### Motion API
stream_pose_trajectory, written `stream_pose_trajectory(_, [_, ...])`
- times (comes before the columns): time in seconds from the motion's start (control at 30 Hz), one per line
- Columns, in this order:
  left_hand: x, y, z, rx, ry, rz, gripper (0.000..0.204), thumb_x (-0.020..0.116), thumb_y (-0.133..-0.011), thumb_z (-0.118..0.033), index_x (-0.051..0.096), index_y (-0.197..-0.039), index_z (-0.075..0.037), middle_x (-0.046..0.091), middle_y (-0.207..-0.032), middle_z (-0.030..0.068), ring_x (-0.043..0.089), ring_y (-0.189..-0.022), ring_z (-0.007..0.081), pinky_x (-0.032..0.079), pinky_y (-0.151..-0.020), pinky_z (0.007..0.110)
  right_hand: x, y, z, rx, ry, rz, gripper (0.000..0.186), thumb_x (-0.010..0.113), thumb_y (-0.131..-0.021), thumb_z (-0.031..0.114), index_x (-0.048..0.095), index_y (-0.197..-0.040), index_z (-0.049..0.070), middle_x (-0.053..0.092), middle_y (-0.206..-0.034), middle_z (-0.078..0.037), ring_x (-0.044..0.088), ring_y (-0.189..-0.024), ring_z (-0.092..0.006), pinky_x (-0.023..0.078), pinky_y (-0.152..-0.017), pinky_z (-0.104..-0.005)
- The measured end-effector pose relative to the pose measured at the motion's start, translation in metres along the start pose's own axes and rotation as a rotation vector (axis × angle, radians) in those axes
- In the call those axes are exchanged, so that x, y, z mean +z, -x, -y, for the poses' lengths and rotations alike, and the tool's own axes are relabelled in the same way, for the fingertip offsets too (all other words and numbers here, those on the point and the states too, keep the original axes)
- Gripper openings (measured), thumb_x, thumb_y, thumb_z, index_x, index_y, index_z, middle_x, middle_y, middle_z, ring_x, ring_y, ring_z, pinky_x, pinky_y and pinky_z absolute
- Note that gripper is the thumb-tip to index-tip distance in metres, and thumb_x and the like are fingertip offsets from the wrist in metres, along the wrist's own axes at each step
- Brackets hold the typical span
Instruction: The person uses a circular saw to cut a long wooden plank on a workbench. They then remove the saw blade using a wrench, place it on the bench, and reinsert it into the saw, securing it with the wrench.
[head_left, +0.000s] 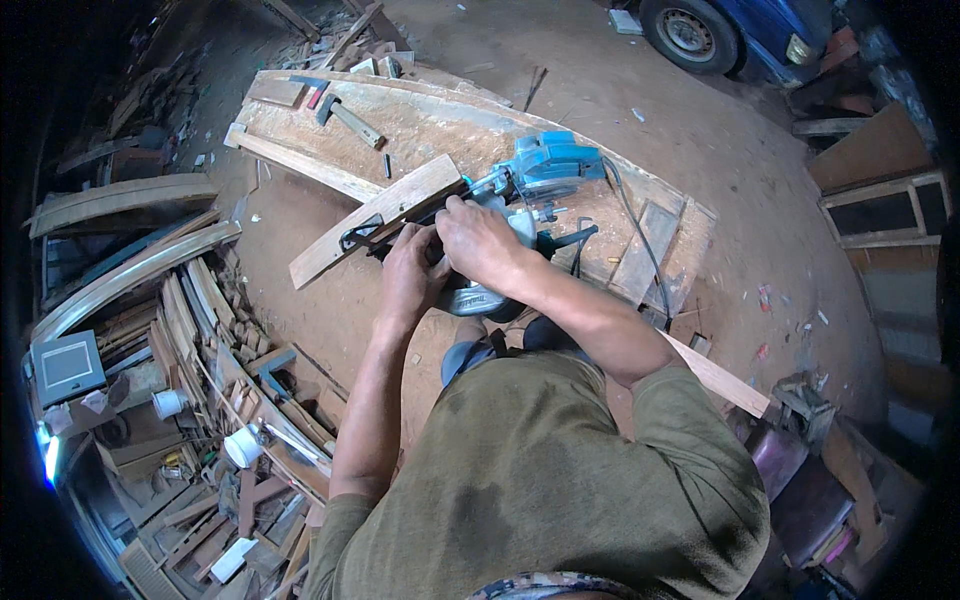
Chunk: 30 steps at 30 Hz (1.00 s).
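Observation:
My left hand (410, 262) and my right hand (480, 238) meet over a silver-and-teal power tool (472, 298). The fingers of both are closed and bent together at its dark front part; what they pinch is hidden. Beyond my left fingers, a black metal piece (362, 236) lies against a thick wooden board (330, 245). That board lies slantwise over the near left edge of a sawdust-covered wooden bench (440, 122). Just past my right hand, a blue power tool (555, 162) with a dark cord (632, 225) rests on the bench.
A hammer (355, 124), a red-handled tool (318, 95) and a small black stick (387, 165) lie on the bench. Wood offcuts (210, 300) pile up on the left. A blue vehicle (770, 35) stands at the far right, with wooden frames (890, 215) nearer.

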<state>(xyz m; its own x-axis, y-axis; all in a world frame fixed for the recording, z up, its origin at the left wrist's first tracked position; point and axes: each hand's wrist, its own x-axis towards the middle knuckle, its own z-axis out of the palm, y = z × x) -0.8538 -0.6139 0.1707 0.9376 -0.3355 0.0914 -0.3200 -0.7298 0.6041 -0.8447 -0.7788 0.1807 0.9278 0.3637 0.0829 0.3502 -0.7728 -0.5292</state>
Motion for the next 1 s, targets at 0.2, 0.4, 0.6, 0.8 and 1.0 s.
stream_pose_trajectory(0.2, [-0.001,-0.001,-0.007,0.014,0.030,-0.041,0.035,0.081,-0.078,-0.023,0.069,-0.102,-0.001,0.059,-0.088,0.0166,0.058,-0.080,0.0344,0.048,-0.071,0.042,-0.007,-0.002,-0.002,0.046,0.012,0.022,0.019,0.067,-0.085,0.011,0.067,-0.096,-0.004,0.063,-0.103,-0.022,0.066,-0.100,-0.0384,0.056,-0.085,-0.0454])
stream_pose_trajectory(0.4, [-0.003,0.000,-0.012,-0.062,-0.010,-0.006,0.038,0.079,-0.080,-0.019,0.069,-0.115,-0.005,0.063,-0.097,0.0172,0.064,-0.090,0.0397,0.053,-0.077,0.046,-0.014,0.000,0.000,0.017,-0.039,-0.017,0.019,0.067,-0.086,0.012,0.067,-0.095,-0.005,0.063,-0.104,-0.025,0.069,-0.092,-0.0399,0.057,-0.082,-0.0472])
stream_pose_trajectory(0.6, [0.004,0.001,0.002,-0.023,-0.051,-0.024,0.041,0.080,-0.078,-0.021,0.070,-0.115,-0.007,0.063,-0.095,0.0166,0.064,-0.087,0.0396,0.053,-0.074,0.047,-0.006,-0.003,-0.006,-0.088,-0.022,0.013,0.020,0.069,-0.085,0.011,0.067,-0.094,-0.006,0.064,-0.101,-0.024,0.069,-0.093,-0.0390,0.057,-0.082,-0.0472])
stream_pose_trajectory(0.8, [0.004,0.000,-0.001,0.001,-0.042,-0.048,0.043,0.083,-0.077,-0.026,0.069,-0.113,-0.006,0.063,-0.094,0.0154,0.065,-0.082,0.0365,0.053,-0.072,0.045,-0.011,-0.004,-0.001,0.000,0.010,0.041,0.016,0.068,-0.082,0.007,0.068,-0.092,-0.005,0.064,-0.098,-0.022,0.069,-0.094,-0.0386,0.057,-0.082,-0.0477])
stream_pose_trajectory(1.0, [0.003,-0.003,-0.008,0.004,-0.019,-0.100,0.043,0.085,-0.075,-0.030,0.070,-0.106,-0.004,0.064,-0.092,0.0147,0.066,-0.082,0.0339,0.053,-0.071,0.042,-0.015,-0.006,-0.012,-0.083,-0.075,0.067,0.016,0.068,-0.084,0.008,0.066,-0.092,-0.006,0.063,-0.100,-0.022,0.069,-0.095,-0.0389,0.057,-0.082,-0.0471])
